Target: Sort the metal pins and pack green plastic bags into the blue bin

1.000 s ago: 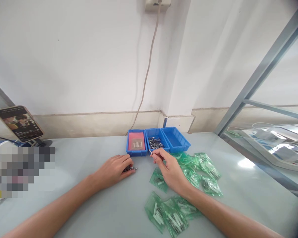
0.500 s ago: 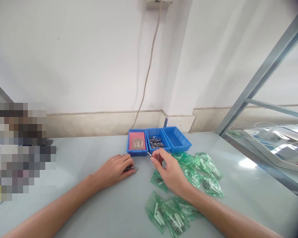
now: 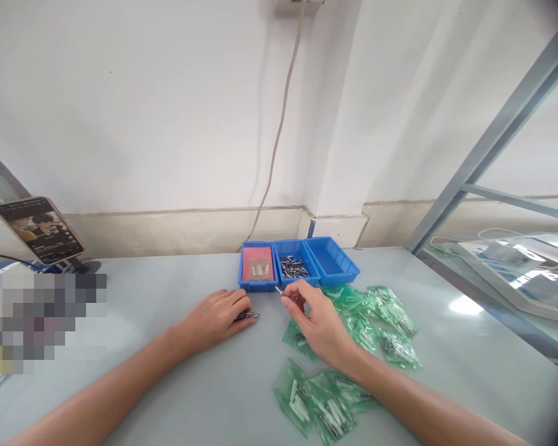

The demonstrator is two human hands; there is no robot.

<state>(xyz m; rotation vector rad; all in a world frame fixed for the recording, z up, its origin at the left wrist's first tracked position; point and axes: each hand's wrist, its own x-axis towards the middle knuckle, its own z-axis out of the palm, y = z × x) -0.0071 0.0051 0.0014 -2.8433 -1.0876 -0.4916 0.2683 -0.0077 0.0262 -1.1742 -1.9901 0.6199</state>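
My left hand [image 3: 223, 313] rests on the table, its fingers curled over several small metal screws [image 3: 246, 316] whose ends poke out by the thumb. My right hand [image 3: 309, 310] is raised slightly in front of the bins, thumb and forefinger pinching one slim metal screw [image 3: 279, 290]. Just behind it stands a blue bin [image 3: 302, 243] holding a heap of loose screws [image 3: 292, 267]. Under and around my right wrist lie several green plastic bags [image 3: 363, 331] with white and metal pieces inside.
The left blue bin [image 3: 258, 287] holds a pink packet [image 3: 256, 253]; another blue bin [image 3: 333, 258] stands at the right. A phone [image 3: 39, 229] leans on a stand at far left. A cable [image 3: 279, 130] hangs down the wall. A metal frame [image 3: 488, 133] borders the right side.
Both hands hold nearly the same pose; the pinched screw's tilt differs slightly. The phone at far left now shows, where a blurred patch covered it before.
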